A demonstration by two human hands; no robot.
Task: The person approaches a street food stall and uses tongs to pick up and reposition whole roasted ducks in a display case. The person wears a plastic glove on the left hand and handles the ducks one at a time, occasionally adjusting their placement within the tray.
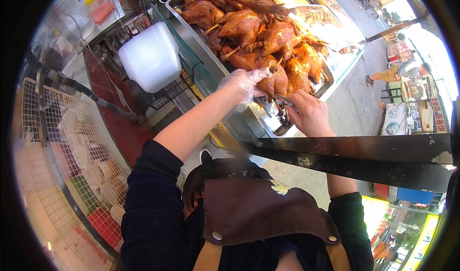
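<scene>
My left hand (242, 86) wears a clear plastic glove. Its fingers grip a glossy brown roast bird (276, 82), probably a duck, at the near end of a heap. My bare right hand (309, 111) holds a small metal hand tool (282, 99). The tool's tip is against or very near the lower end of that bird; whether it is tweezers or scissors I cannot tell. More roast birds (241, 26) are piled behind my hands on a metal tray (203, 44).
A stack of clear plastic containers (151, 57) sits in a black wire basket (188, 73) on the left. A dark metal beam (359, 156) crosses below my right forearm. White wire mesh (72, 156) stands at left. A person (402, 71) is in the street beyond.
</scene>
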